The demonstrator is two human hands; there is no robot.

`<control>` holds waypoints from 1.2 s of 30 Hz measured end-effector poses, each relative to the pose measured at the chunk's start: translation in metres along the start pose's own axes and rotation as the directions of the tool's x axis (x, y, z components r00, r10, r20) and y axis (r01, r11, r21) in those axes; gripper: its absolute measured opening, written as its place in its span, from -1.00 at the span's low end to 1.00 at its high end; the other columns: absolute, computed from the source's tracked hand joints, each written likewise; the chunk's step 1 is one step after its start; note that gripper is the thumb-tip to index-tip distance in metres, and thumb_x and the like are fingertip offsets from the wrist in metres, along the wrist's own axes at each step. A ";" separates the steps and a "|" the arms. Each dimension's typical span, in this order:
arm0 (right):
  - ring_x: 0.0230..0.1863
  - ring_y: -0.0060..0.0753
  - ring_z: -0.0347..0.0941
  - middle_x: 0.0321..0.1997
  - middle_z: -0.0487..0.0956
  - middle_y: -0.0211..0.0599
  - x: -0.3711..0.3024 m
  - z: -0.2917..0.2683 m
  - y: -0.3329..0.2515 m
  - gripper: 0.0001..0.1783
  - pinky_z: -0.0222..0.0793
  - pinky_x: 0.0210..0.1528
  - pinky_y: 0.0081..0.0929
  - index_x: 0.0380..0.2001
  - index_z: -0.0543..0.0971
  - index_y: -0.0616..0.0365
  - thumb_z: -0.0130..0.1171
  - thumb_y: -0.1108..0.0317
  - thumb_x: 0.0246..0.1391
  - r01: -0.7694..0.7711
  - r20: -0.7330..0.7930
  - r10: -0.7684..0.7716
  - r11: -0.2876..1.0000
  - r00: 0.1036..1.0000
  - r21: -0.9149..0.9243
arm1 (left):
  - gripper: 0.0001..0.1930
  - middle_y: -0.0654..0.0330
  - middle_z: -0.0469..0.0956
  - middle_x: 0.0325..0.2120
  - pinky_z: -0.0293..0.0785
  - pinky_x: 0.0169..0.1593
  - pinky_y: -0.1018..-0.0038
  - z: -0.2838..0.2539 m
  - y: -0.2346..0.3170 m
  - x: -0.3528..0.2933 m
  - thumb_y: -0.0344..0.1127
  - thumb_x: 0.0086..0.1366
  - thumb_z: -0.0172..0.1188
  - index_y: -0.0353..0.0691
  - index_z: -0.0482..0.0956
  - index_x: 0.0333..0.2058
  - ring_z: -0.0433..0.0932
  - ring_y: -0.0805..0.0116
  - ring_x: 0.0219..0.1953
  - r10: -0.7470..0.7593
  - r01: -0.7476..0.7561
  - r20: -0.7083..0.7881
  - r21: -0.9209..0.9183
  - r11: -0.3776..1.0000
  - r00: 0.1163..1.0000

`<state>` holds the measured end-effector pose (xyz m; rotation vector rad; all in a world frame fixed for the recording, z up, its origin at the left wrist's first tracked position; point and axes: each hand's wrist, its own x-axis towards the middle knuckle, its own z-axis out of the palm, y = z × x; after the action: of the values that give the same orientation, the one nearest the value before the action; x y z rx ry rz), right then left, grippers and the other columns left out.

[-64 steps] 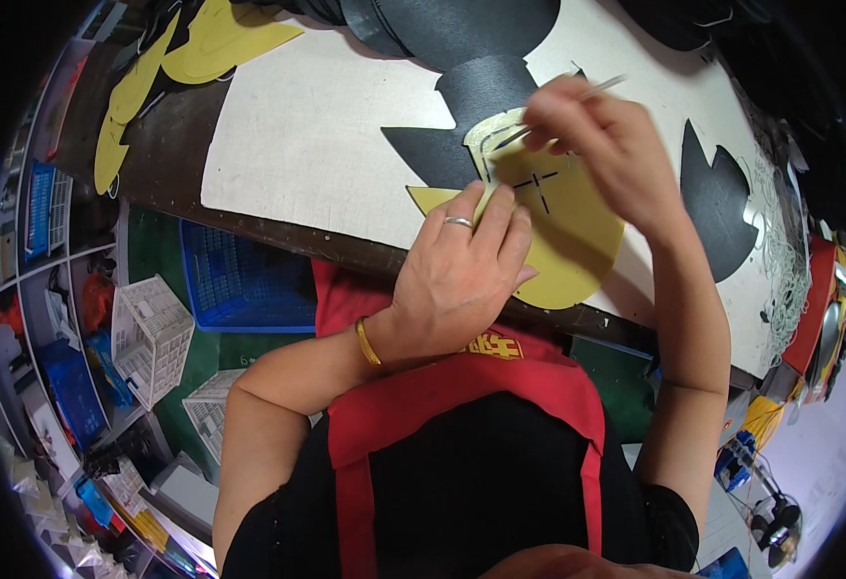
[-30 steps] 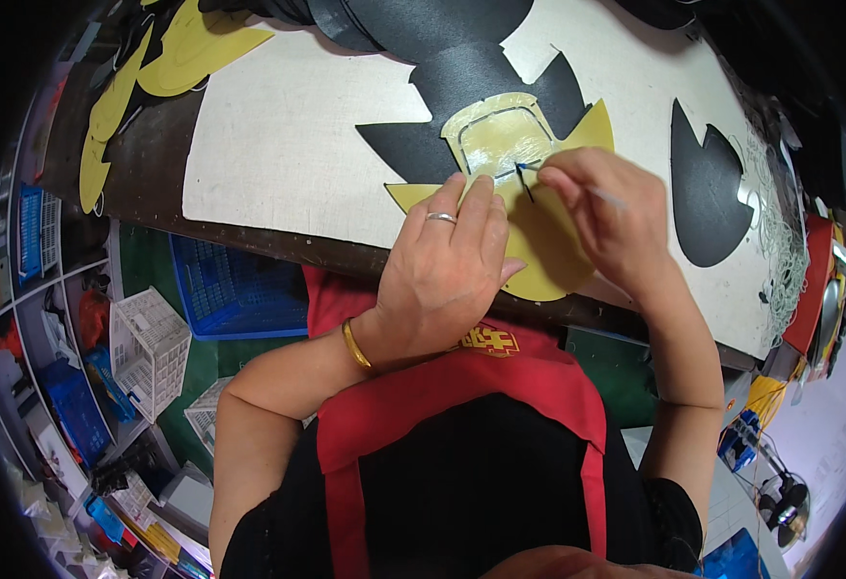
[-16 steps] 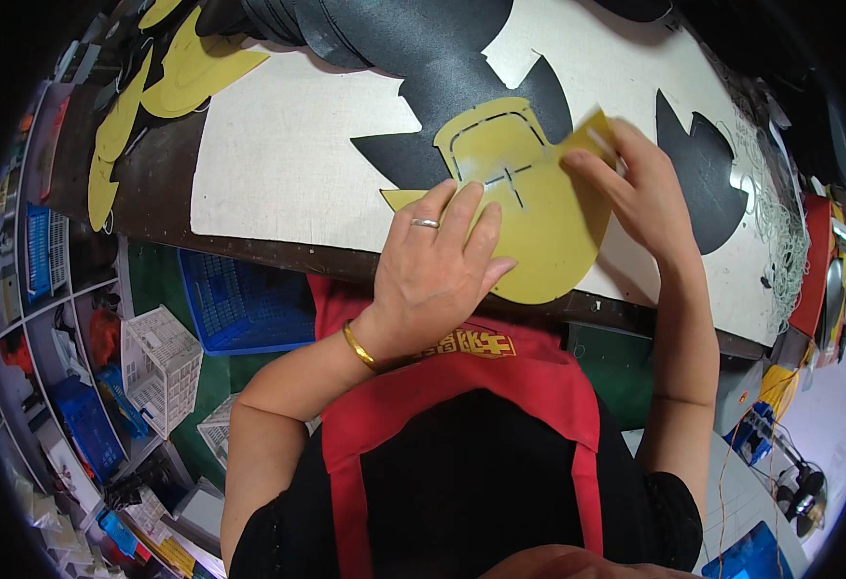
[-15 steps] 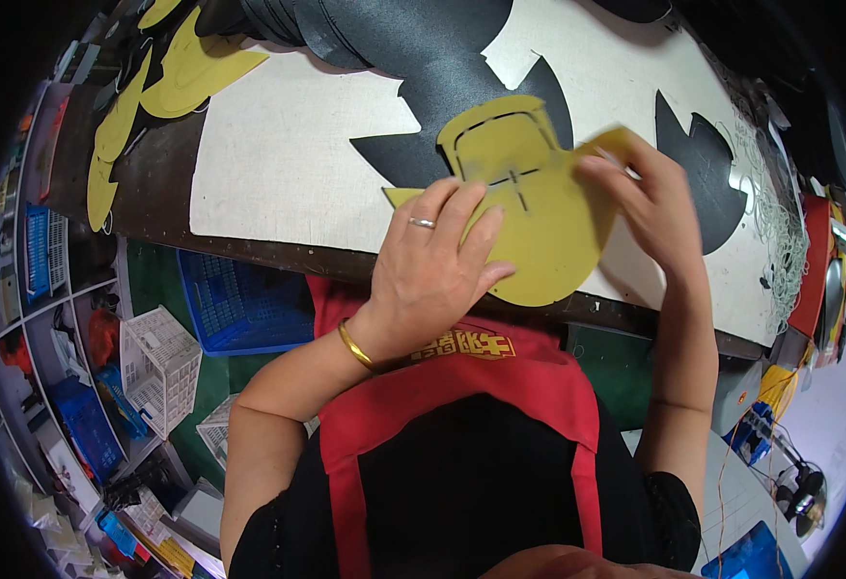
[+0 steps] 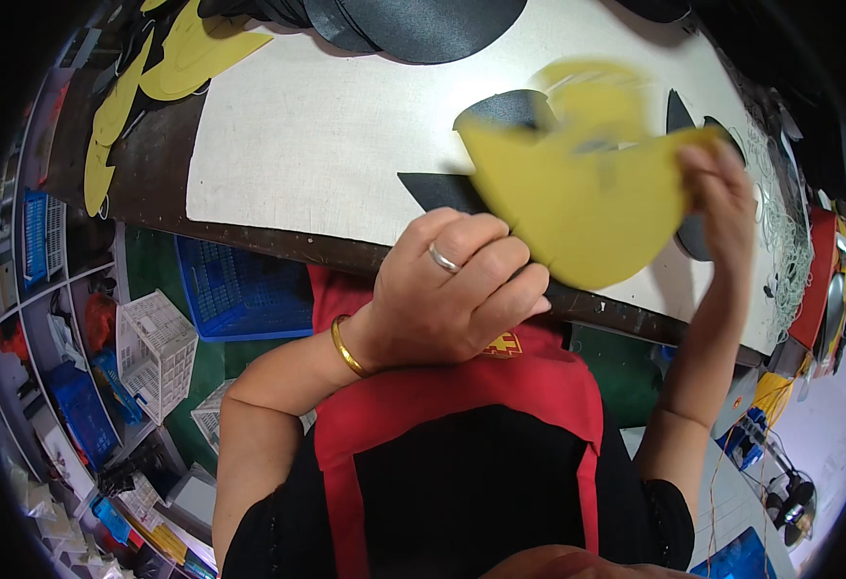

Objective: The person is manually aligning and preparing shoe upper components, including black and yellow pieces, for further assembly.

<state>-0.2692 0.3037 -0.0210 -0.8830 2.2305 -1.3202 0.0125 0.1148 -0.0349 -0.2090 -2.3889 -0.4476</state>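
My right hand (image 5: 727, 201) pinches the right tip of a flat yellow pattern piece (image 5: 596, 217), tilted over the table's near edge and smeared by motion. My left hand (image 5: 452, 287), with a ring and a gold bangle, is curled closed at the table edge, beside the yellow piece's lower left rim. Its fingertips are turned out of sight, so what they hold cannot be made out. A black sheet piece (image 5: 435, 190) lies partly under the yellow piece; its pointed left end shows just beyond my left hand, and a rounded black flap (image 5: 505, 108) shows farther back.
Black rounded sheets (image 5: 432, 29) lie stacked at the white board's (image 5: 288, 135) far edge. Yellow pieces (image 5: 177, 72) lie at far left. Another black piece (image 5: 693, 236) and tangled pale thread (image 5: 778, 251) are at right. A blue crate (image 5: 239, 289) stands below the table, left.
My right hand has moved right, swinging the yellow piece up and rightward. My left hand has come off its face and curled closed. More of the board's middle shows where black sheet lay.
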 end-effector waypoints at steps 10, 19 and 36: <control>-0.50 -0.54 0.55 -0.52 0.63 -0.25 0.013 0.065 -0.029 -0.62 0.42 -0.39 -0.53 -0.23 0.66 0.19 0.35 0.07 0.13 0.058 0.051 -0.043 0.936 0.998 -0.348 | -0.36 -0.09 0.47 -0.01 0.38 0.14 0.08 0.011 -0.004 0.009 -0.18 -0.01 0.47 -0.35 0.51 0.04 0.43 -0.08 0.06 -0.310 0.304 0.253 0.064 0.951 0.917; -0.51 -0.23 0.57 -0.51 0.61 -0.13 0.017 0.066 -0.029 -0.56 0.42 -0.40 -0.43 -0.22 0.65 0.16 0.31 -0.03 0.13 0.114 0.071 -0.092 0.892 0.993 -0.437 | -0.38 -0.12 0.46 -0.01 0.41 0.12 0.12 0.013 -0.002 0.009 -0.20 -0.04 0.49 -0.39 0.52 -0.01 0.44 -0.07 0.06 -0.303 0.294 0.259 0.072 0.953 0.917; -0.40 -0.09 0.61 -0.48 0.64 -0.15 0.034 0.111 -0.074 -0.62 0.47 -0.29 -0.26 -0.22 0.61 0.17 -0.01 0.08 0.37 0.466 0.388 -0.401 0.880 0.830 -0.087 | -0.41 -0.08 0.44 0.05 0.43 0.09 0.17 0.014 0.003 0.010 -0.16 0.00 0.46 -0.35 0.54 -0.02 0.44 -0.06 0.08 -0.324 0.284 0.299 0.168 0.944 0.898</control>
<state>-0.2015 0.1846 -0.0095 -1.6395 1.9389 -1.0241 -0.0027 0.1229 -0.0379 0.1657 -2.7771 -0.4360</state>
